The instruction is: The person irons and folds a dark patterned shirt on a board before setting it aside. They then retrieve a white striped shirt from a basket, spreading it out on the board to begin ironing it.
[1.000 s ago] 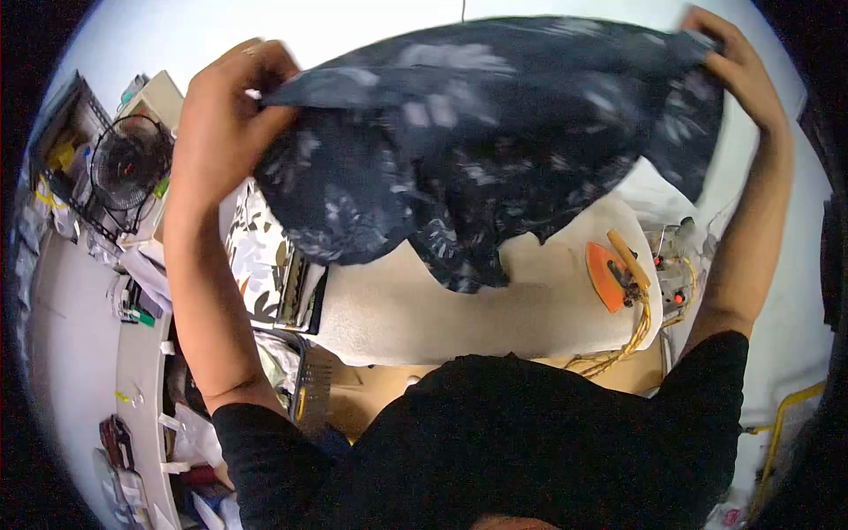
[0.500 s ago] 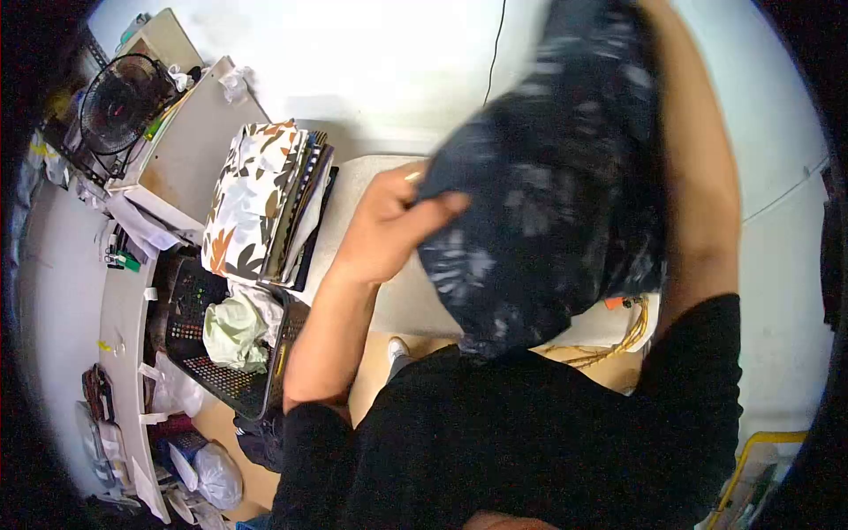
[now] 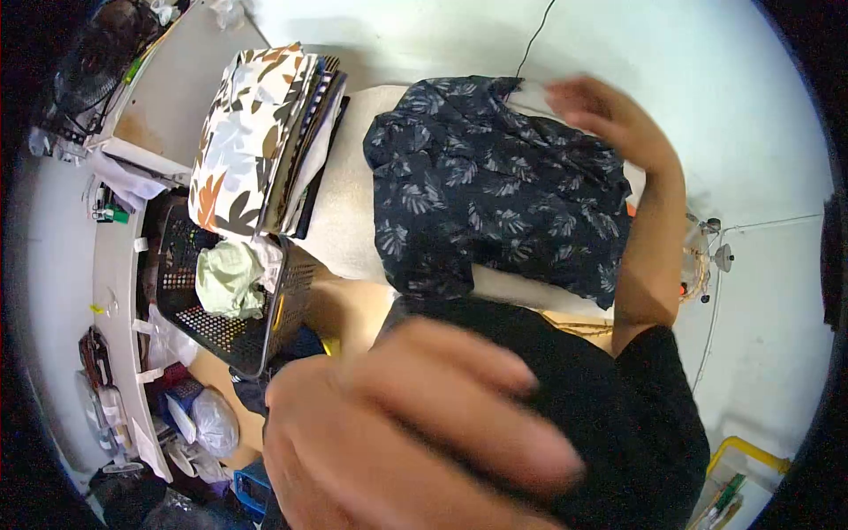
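Note:
A dark short-sleeved shirt (image 3: 503,181) with a pale leaf print lies spread on the light padded board (image 3: 353,221), one sleeve toward me. My right hand (image 3: 609,115) hovers by the shirt's far right edge, fingers loosely bent and slightly blurred, with nothing visible in them. Close to the camera, my left hand (image 3: 389,424) looms large and blurred, its fingers apart and holding nothing. It covers part of my black top. Left of the shirt stands a stack of folded fabrics (image 3: 256,141), a leaf-patterned white one outermost.
A black perforated basket (image 3: 274,327) below the stack holds a pale green cloth (image 3: 231,278). At the far left are a grey cabinet (image 3: 190,88) and a shelf with bags. A thin black cord (image 3: 533,44) hangs on the wall behind. A yellow-edged rack (image 3: 751,450) stands lower right.
The shirt, previously held up bunched between both hands, now lies on the board, released. My left hand has come back toward the camera; my right hand has lowered. The view has shifted.

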